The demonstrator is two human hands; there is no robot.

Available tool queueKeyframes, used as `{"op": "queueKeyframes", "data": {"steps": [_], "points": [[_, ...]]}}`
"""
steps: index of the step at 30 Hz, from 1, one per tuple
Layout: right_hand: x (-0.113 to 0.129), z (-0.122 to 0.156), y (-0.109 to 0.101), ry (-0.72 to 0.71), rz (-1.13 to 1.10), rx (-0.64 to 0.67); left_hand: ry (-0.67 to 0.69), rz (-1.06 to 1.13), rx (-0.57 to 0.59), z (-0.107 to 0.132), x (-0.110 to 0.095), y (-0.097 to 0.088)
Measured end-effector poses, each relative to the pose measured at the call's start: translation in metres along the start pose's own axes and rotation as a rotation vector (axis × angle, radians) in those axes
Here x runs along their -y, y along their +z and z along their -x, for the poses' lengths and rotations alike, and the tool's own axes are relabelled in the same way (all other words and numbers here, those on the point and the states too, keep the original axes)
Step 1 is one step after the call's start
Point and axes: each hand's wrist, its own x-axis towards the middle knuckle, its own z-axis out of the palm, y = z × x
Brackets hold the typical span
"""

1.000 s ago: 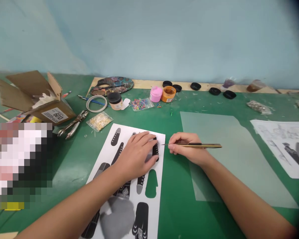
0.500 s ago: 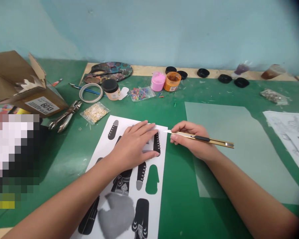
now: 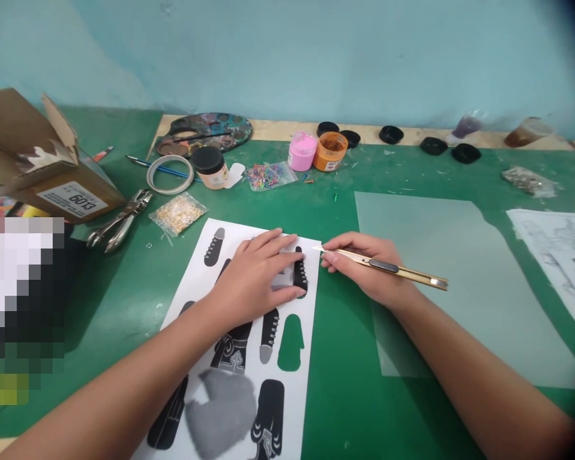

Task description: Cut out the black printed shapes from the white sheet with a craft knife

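A white sheet of paper (image 3: 294, 409) printed with black and grey figure parts lies on the green table. My left hand (image 3: 256, 271) is spread flat on its upper part, fingers apart, hiding some of the prints. Beneath the thumb and forefinger sits a black boot-like shape (image 3: 300, 271). One shape has been cut out lower down, and green shows through the hole (image 3: 292, 343). My right hand (image 3: 364, 259) grips a gold utility knife (image 3: 402, 271) with a black slider. The blade points left, close to the sheet's upper right edge; whether it touches the paper I cannot tell.
A translucent sheet (image 3: 426, 255) lies to the right, with a sketch paper (image 3: 556, 255) beyond it. Along the back stand paint jars (image 3: 301, 153), black lids (image 3: 434, 146) and a palette (image 3: 211, 131). At left are a cardboard box (image 3: 48, 166), a hole punch (image 3: 119, 220) and a tape roll (image 3: 169, 175).
The view has shifted slightly. My right hand and the knife have come a little nearer to the paper's right edge. My left hand stays pressed on the sheet.
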Motion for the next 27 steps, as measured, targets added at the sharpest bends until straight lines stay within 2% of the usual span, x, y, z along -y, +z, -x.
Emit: {"op": "queueKeyframes", "data": {"steps": [4,6,12,17,19,27], "points": [[0.0023,-0.0003,-0.0002,-0.164,0.074,0.024,0.019,-0.004,-0.003,0.0003,0.0015,-0.0002],[0.0032,-0.0005,-0.0011,-0.193,0.095,0.039,0.028,-0.011,-0.001,0.0004,0.0029,-0.0003],[0.0042,-0.0004,-0.0046,-0.191,0.141,0.114,0.059,-0.012,0.009,0.0025,0.0054,-0.0020],[0.0067,0.0013,-0.0041,-0.055,0.078,0.109,0.053,0.000,-0.003,0.0032,0.0037,-0.0032],[0.0076,0.0019,-0.0042,-0.039,0.077,0.145,0.053,-0.014,-0.007,0.0028,0.0027,-0.0028],[0.0080,0.0007,-0.0056,-0.186,0.213,0.216,0.059,-0.104,-0.004,0.0020,-0.0008,0.0001]]}}
